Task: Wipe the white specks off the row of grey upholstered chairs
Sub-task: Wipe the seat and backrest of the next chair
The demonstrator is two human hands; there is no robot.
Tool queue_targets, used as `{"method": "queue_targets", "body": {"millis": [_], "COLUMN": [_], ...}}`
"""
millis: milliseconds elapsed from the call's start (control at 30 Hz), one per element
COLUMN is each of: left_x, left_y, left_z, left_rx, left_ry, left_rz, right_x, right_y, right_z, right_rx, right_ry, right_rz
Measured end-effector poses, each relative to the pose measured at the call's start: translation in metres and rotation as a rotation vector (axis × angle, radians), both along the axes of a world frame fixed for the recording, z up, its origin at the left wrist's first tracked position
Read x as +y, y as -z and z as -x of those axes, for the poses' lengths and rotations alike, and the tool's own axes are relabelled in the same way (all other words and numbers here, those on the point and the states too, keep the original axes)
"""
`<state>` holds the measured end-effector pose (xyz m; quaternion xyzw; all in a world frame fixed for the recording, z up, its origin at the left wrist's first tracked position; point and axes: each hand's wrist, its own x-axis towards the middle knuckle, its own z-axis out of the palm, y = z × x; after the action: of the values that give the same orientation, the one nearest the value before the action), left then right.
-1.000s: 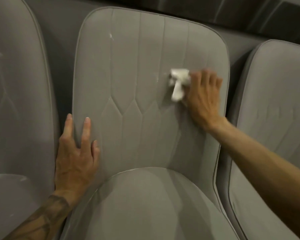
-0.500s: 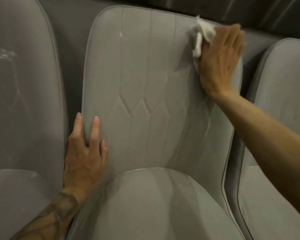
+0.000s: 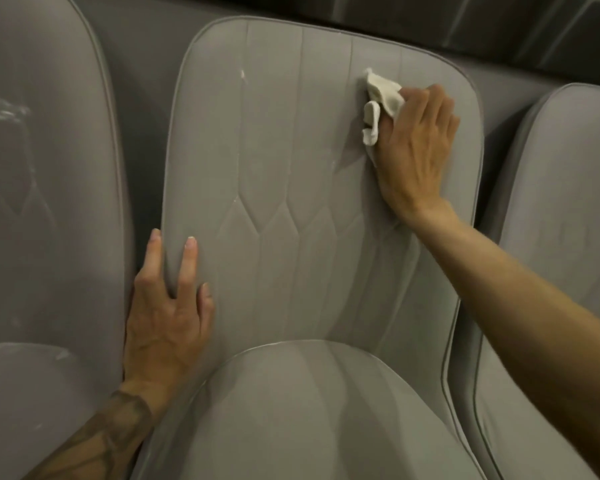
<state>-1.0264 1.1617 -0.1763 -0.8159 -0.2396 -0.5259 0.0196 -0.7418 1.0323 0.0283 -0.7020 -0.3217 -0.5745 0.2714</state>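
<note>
three grey upholstered chairs stand side by side, seen from above and in front. the middle chair (image 3: 291,161) fills the centre, its backrest stitched in upright channels that end in a row of diamond shapes. the right hand (image 3: 416,147) lies flat against the upper right of that backrest, fingers stretched out and close together, pressing a crumpled white cloth (image 3: 383,95) onto the fabric; the cloth bunches out from under the fingertips and thumb side towards the left. the left hand (image 3: 167,323) rests on the lower left edge of the same backrest with its fingers straight and spread, one finger on the outer side of the piping and the others on the front face, holding nothing. its forearm (image 3: 97,441) bears a dark tattoo. a white speck (image 3: 242,75) sits high on the left part of the middle backrest, well apart from the cloth, and fainter pale flecks run along the seams lower down. the left chair (image 3: 49,209) shows whitish smears (image 3: 6,110) on its backrest and seat. the right chair (image 3: 565,174) is partly covered by the right forearm.
</note>
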Motion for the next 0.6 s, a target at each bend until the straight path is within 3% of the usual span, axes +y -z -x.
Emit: {"method": "queue_targets", "body": {"millis": [133, 200, 400, 600], "left_x": [-0.002, -0.002, 0.000, 0.001], "left_y": [-0.001, -0.002, 0.000, 0.002], "left_z": [0.000, 0.001, -0.001, -0.001], "left_rx": [0.001, -0.001, -0.004, -0.023], "left_ry": [0.001, 0.000, -0.005, 0.004], "left_rz": [0.003, 0.020, 0.007, 0.005], "right_x": [-0.017, -0.024, 0.006, -0.026], "right_y": [0.040, 0.025, -0.056, 0.038], "right_z": [0.016, 0.013, -0.015, 0.014], "right_rx": [-0.024, -0.079, 0.052, -0.050], "right_ry": [-0.058, -0.060, 0.051, -0.068], "right_rz": [0.193, 0.270, -0.007, 0.302]}}
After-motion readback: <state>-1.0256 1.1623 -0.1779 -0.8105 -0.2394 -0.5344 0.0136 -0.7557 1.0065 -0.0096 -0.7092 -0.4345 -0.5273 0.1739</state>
